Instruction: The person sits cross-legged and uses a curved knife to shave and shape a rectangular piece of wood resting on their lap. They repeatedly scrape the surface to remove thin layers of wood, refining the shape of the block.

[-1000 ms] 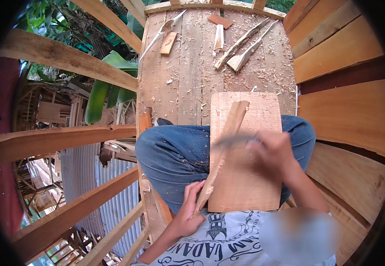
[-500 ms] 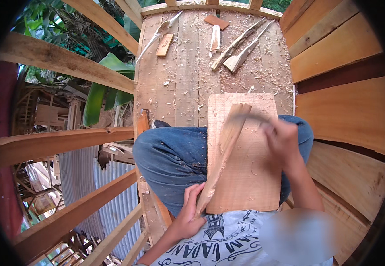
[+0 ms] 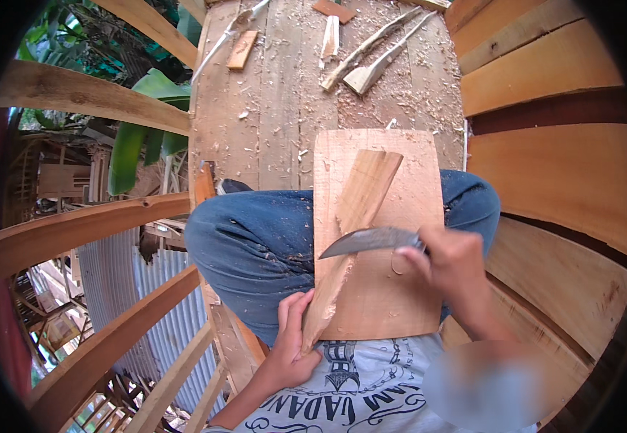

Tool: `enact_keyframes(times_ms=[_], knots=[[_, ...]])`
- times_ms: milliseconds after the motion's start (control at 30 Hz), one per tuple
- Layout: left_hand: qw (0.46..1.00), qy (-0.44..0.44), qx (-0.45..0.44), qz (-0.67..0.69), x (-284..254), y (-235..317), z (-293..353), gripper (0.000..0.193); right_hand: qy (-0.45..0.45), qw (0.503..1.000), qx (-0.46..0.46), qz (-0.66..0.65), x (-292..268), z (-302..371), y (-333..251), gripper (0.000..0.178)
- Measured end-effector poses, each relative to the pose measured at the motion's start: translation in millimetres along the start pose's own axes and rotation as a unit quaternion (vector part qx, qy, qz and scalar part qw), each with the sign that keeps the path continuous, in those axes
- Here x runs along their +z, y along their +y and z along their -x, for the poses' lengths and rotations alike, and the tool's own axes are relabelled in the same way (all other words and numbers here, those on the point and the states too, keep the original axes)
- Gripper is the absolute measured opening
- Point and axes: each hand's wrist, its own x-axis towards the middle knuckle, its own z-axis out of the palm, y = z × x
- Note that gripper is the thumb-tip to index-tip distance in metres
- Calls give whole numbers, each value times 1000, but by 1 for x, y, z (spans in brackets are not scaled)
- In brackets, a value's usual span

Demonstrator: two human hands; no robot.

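My left hand (image 3: 295, 343) is closed round the narrow lower end of a roughly carved piece of wood (image 3: 365, 189), which widens toward its far end. This piece slants up and to the right across a flat rectangular board (image 3: 407, 299) that lies on my lap. In my right hand (image 3: 447, 263) is a knife (image 3: 373, 240) with a broad, slightly curved blade. The blade crosses over the middle of the carved wood, its tip pointing left. Whether the edge touches the wood I cannot tell. My fingers hide most of the knife's handle.
Wood shavings litter the plank floor (image 3: 277, 123). Two long carved pieces (image 3: 382, 68), a small orange-brown block (image 3: 243, 49) and a pale wedge (image 3: 330, 37) lie at the far side. Slatted rails (image 3: 82, 216) stand to the left, a plank wall (image 3: 551, 169) to the right.
My right hand has brought the knife down and nearer along the carved wood, from its far end to the middle. The carved wood has rolled a little, showing a broader face.
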Motion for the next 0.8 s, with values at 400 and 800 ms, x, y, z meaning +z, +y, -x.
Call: enact_keyframes(times_ms=[400,800], knots=[[1000,-7,0,19,0,-3,-1,85,91,989,107,-51,-11,-4,28,26],[1000,-11,-19,0,-1,-4,-3,86,55,990,130,-5,-9,1,18,40]])
